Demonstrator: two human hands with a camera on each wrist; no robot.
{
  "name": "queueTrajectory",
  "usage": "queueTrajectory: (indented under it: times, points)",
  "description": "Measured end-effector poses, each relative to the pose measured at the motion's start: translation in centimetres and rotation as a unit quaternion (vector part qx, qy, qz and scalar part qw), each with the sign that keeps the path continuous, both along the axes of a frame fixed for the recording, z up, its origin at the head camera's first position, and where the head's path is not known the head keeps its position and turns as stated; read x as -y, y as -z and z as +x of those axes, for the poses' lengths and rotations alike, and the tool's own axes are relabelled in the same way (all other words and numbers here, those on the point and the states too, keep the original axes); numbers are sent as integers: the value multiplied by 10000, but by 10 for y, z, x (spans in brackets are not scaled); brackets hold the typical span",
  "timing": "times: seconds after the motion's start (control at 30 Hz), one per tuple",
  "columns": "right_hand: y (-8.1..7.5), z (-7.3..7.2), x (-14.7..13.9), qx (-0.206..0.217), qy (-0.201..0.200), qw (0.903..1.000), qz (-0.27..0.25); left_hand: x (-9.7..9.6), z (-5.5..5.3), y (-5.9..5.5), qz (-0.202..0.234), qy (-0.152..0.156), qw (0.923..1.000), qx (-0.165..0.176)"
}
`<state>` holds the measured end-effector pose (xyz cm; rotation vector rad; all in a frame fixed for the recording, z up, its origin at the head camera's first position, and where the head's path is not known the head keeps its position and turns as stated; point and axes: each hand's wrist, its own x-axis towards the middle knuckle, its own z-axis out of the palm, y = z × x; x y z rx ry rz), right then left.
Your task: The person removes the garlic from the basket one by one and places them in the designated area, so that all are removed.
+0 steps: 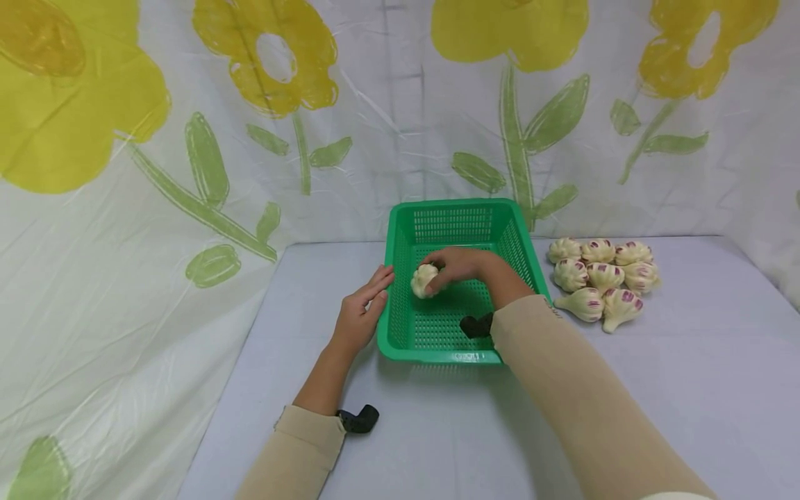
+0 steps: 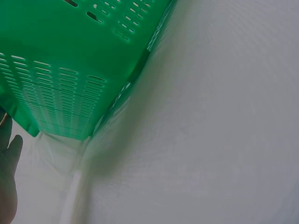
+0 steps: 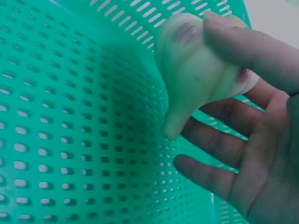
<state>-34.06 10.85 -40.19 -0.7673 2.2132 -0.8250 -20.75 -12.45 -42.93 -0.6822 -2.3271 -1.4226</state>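
Note:
A green plastic basket (image 1: 459,356) with slotted walls stands on the table. My right hand (image 1: 459,266) reaches inside it and pinches a garlic bulb (image 1: 424,281) between thumb and fingers, near the left wall. In the right wrist view the bulb (image 3: 191,65) is whitish with purple patches, its stem end tipped downward over the perforated floor. At the basket's left rim, my left hand (image 1: 362,309) rests with straight fingers touching the side. Only part of the left hand (image 2: 8,172) shows at the edge of the left wrist view.
Several garlic bulbs (image 1: 603,276) lie grouped in rows on the table to the right of the basket. Behind the table (image 1: 706,375) hangs a white curtain (image 1: 375,173) printed with yellow flowers. A black wrist camera (image 1: 359,419) sits at the left cuff.

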Motion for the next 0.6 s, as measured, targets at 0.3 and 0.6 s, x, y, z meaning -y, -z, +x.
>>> queueTrajectory:
  times: [0.3,0.6]
  points:
    - [-7,1,-3,-6,546,9962,-676,0,1,-2,18,-28,10000,84]
    - [-18,5,-9,-64,1009,9837,-1486,-1,2,-2,43,2,9999,102]
